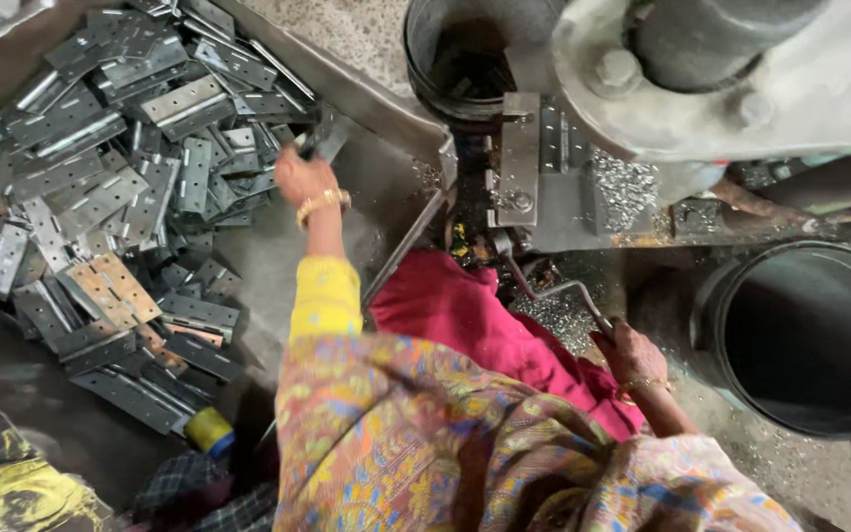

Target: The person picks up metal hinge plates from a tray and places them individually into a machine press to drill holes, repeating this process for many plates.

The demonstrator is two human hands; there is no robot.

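right hand (630, 352) grips lever (554, 291); left hand (302, 177) seemingly pinches hinge (322, 138) at pile's edge.

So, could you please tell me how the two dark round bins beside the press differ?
The bin at the top sits behind the press, partly hidden by it, and shows bits of metal inside; the bin at the right looks wider, stands nearer the right hand, and its inside looks only dark. Both are round, dark and open-topped.

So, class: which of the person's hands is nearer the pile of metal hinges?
Left. The left hand grips a hinge at the edge of the pile of metal hinges; the right hand holds the bent lever, far off.
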